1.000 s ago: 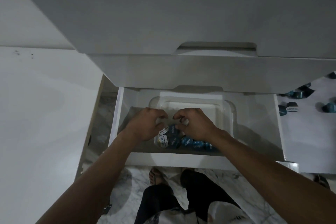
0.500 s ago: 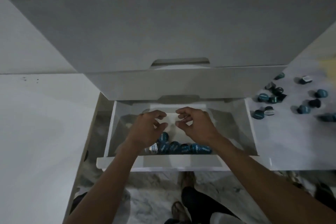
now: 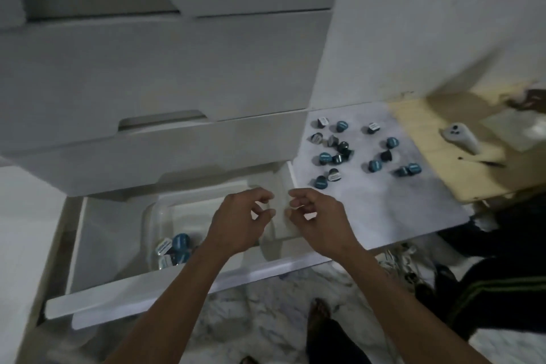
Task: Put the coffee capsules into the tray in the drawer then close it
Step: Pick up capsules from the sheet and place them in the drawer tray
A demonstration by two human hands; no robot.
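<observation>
Head view: a few coffee capsules (image 3: 174, 248) lie in the near left corner of the clear tray (image 3: 153, 216), and the tray sits in the open drawer (image 3: 118, 298). Many more loose capsules (image 3: 354, 151) lie spread on the pale floor (image 3: 384, 210) to the right of the drawer, well apart from the tray. A moment ago both hands were low in the tray, right on the capsules. Now they are up above the drawer's right part, and the view has turned to the right, so more of the floor shows. The left hand (image 3: 236, 221) has its fingers loosely curled and holds nothing. The right hand (image 3: 319, 219) is the same, loosely curled with nothing in it. The fingertips of the two hands are near each other but apart. The white drawers (image 3: 147, 68) above are closed.
</observation>
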